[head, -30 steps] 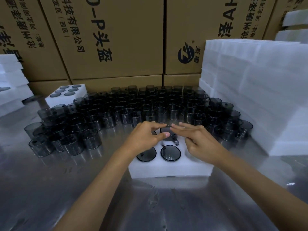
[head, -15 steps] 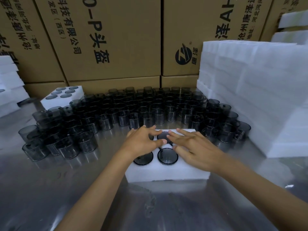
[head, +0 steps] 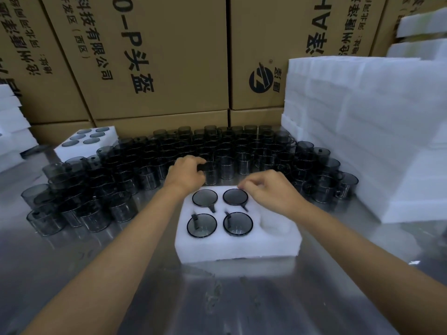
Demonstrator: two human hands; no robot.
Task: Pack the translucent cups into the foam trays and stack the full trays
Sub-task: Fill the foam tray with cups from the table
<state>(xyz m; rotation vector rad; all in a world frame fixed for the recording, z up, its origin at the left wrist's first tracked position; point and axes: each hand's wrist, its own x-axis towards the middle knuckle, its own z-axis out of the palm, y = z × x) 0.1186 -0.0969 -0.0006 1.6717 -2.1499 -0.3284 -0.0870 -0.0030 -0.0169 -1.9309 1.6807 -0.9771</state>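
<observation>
Stacked cardboard cartons (head: 154, 56) wall off the back of a shiny metal table (head: 229, 298), and a tall pile of empty white foam trays (head: 367, 131) fills its right side, so plenty of packing material waits. Between them a broad crowd of translucent cups (head: 217, 151) stands loose on the table, which suggests most of the job is still ahead. One filled tray (head: 84, 141) sits at the far left edge of the cups, and whether it tops a stack I cannot tell. Nearest the person lies the working tray (head: 238, 245), with four cups seated in its left and middle pockets and one right-hand pocket visibly empty; a second is probably hidden under the wrist. The left hand (head: 186, 175) reaches into the front row with fingers curled around a cup (head: 210, 172). The right hand (head: 271, 192) hovers over the tray's far right corner, fingers loosely curled and holding nothing I can see.
</observation>
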